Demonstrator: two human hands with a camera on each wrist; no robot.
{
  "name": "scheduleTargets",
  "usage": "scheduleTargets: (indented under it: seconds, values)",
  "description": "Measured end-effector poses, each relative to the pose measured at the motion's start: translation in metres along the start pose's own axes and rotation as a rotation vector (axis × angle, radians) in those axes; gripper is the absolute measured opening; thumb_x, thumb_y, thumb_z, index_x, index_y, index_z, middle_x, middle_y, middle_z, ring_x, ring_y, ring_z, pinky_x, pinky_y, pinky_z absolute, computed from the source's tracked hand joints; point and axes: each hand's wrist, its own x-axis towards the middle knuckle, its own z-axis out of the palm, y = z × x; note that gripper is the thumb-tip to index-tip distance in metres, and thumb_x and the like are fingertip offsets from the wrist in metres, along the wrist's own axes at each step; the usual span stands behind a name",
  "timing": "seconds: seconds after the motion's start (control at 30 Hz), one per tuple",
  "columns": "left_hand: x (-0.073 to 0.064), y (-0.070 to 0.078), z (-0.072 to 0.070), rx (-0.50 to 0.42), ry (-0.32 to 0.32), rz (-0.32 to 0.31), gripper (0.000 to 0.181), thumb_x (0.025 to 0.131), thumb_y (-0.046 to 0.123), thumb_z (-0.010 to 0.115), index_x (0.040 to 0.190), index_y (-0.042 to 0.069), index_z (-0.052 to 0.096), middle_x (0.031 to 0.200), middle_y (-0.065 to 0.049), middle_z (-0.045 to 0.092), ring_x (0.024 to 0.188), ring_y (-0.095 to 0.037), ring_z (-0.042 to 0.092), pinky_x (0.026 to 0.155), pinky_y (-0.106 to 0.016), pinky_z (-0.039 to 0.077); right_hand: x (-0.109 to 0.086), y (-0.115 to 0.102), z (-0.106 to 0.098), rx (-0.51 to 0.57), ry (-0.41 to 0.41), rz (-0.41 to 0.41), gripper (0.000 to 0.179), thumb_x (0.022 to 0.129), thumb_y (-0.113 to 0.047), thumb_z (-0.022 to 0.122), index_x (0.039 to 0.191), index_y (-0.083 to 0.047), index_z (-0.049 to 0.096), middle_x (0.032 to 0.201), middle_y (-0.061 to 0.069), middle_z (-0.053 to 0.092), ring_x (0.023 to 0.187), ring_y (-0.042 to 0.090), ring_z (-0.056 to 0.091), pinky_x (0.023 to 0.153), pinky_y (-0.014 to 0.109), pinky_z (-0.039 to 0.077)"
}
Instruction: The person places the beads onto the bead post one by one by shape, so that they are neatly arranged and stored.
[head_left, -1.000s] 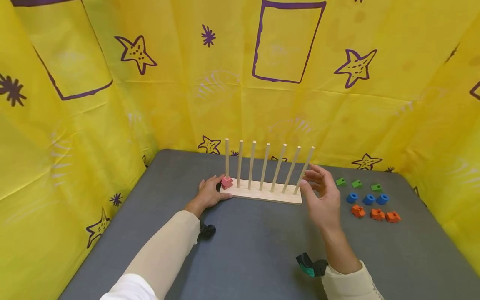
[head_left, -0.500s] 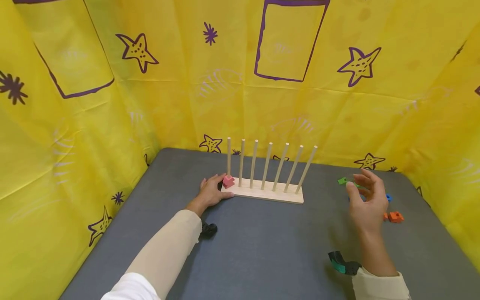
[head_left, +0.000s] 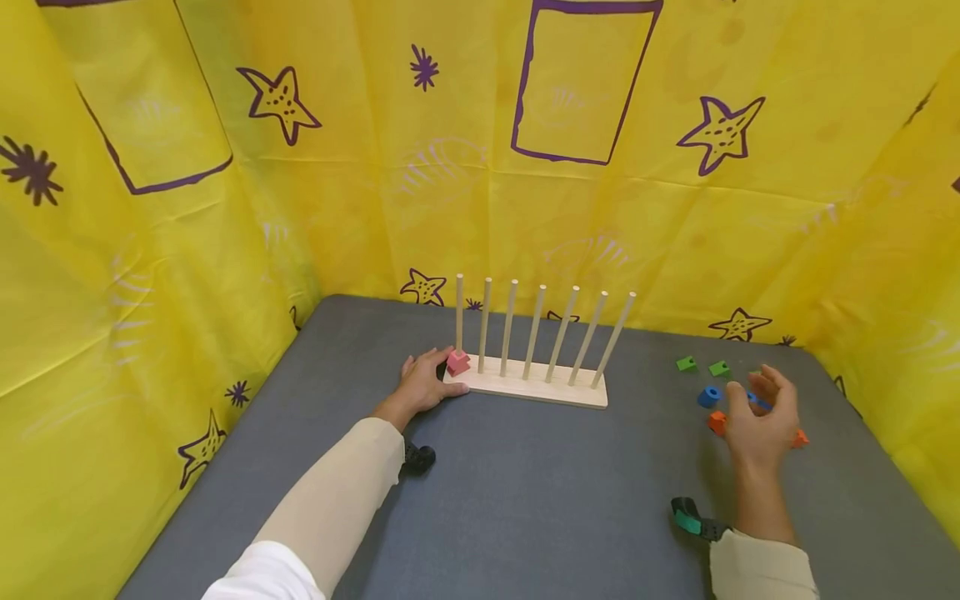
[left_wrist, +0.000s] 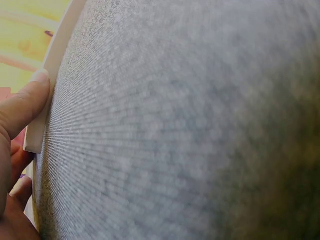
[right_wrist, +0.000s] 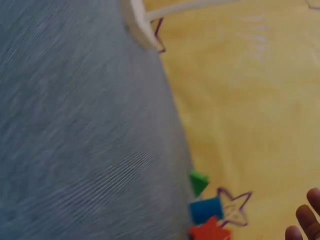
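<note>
A pale wooden peg rack [head_left: 525,387] with several upright pegs stands at the back of the table. My left hand [head_left: 422,383] grips its left end, with the thumb along the front edge in the left wrist view. One pink block [head_left: 457,362] sits low on the leftmost peg. At the right, my right hand [head_left: 762,427] hovers over loose blocks, thumb and fingers apart, nothing visible between them. It partly covers the blue and orange rows. A blue cylinder [head_left: 709,397], an orange star-shaped block [head_left: 717,422] and a green block [head_left: 719,368] show beside it.
The grey table [head_left: 510,500] meets a yellow patterned curtain [head_left: 450,208] at its back and sides. Another green block [head_left: 686,363] lies at the back of the loose pieces. Black wrist mounts [head_left: 697,521] hang under both forearms.
My right hand has moved from the rack's right end rightward to the loose blocks, then a little lower. My left hand keeps its grip on the rack.
</note>
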Motion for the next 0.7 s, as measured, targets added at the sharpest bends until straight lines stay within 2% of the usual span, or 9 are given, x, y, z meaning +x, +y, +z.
scheduleTargets:
  seconds: [0.2,0.47,0.53,0.7]
  values:
    - [0.001,0.0,0.001,-0.006,-0.008,0.009,0.085,0.08,0.039,0.079,0.148,0.007,0.04,0.147,-0.019,0.04,0.14,-0.034,0.026,0.112,-0.049,-0.004,0.002,0.022,-0.003,-0.135,-0.065,0.102,0.053,0.093,-0.025,0.06,0.143,-0.014,0.044,0.136,0.009,0.051,0.121,0.026,0.045,0.088,0.026,0.038]
    - [0.0,-0.003,-0.002,-0.011,-0.003,0.014,0.085,0.08,0.038,0.08,0.148,0.006,0.04,0.147,-0.019,0.04,0.14,-0.034,0.026,0.112,-0.049,-0.004,0.002,0.043,0.0,-0.226,-0.171,0.206,0.058,0.095,-0.032,0.058,0.147,-0.016,0.039,0.144,0.011,0.045,0.128,0.033,0.044,0.102,0.048,0.037]
    - [0.0,-0.003,-0.002,-0.013,-0.007,0.007,0.085,0.08,0.038,0.079,0.148,0.007,0.039,0.148,-0.019,0.039,0.14,-0.033,0.025,0.112,-0.048,-0.004,0.003,0.046,0.0,-0.242,-0.187,0.208,0.058,0.095,-0.031,0.058,0.147,-0.015,0.04,0.144,0.012,0.046,0.128,0.033,0.045,0.101,0.05,0.038]
    - [0.0,0.0,-0.001,-0.032,-0.015,-0.003,0.085,0.081,0.038,0.078,0.149,0.009,0.037,0.149,-0.018,0.038,0.141,-0.033,0.023,0.112,-0.047,-0.006,0.004,0.054,-0.002,-0.304,-0.221,0.148,0.055,0.095,-0.023,0.056,0.146,-0.01,0.04,0.142,0.016,0.047,0.13,0.034,0.043,0.103,0.05,0.034]
